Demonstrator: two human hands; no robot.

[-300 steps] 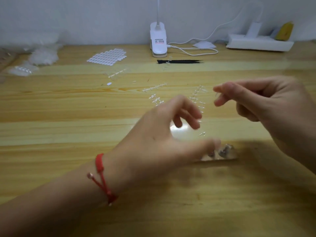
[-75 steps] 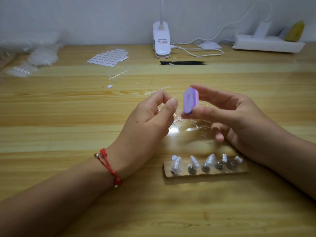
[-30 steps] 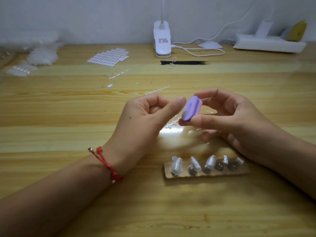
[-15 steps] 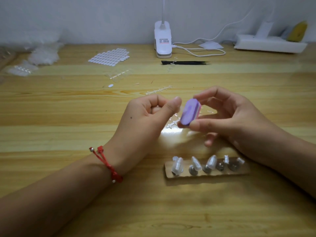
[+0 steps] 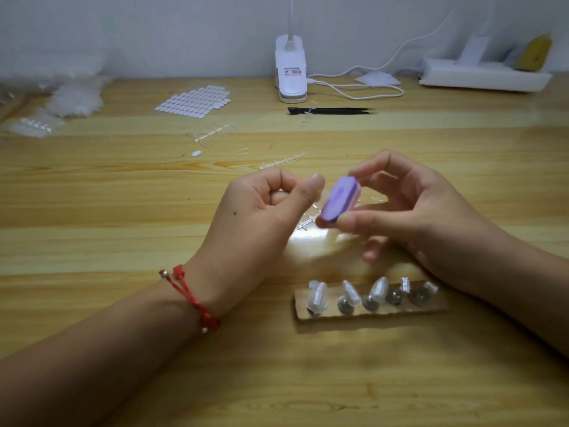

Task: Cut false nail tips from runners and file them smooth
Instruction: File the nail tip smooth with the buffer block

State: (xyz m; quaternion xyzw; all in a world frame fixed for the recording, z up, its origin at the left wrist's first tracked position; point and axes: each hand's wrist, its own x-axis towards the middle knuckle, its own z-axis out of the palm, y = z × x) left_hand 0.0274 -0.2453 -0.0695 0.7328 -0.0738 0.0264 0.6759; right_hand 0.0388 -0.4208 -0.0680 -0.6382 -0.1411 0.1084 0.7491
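My right hand (image 5: 412, 211) pinches a small purple filing block (image 5: 340, 200) between thumb and fingers above the table's middle. My left hand (image 5: 261, 211) is curled, thumb against forefinger, right beside the block's purple face; a nail tip pinched there is too small and hidden to make out. Clear plastic runners (image 5: 309, 218) lie on the wood just below and between the hands. A cardboard strip (image 5: 369, 312) near the front holds several clear nail tips (image 5: 317, 298) standing on metal studs.
Further back lie a spent runner (image 5: 284, 160), a runner with tips (image 5: 212, 135), a white sticker sheet (image 5: 194, 101), black tweezers (image 5: 332, 111), a clip lamp (image 5: 291, 77) with cable, a power strip (image 5: 483, 77) and plastic bags (image 5: 70, 97) at the far left.
Ten seconds ago both hands were empty of the block; since then my right hand holds it. Over the last second the block tilted and shifted slightly against my left thumb.
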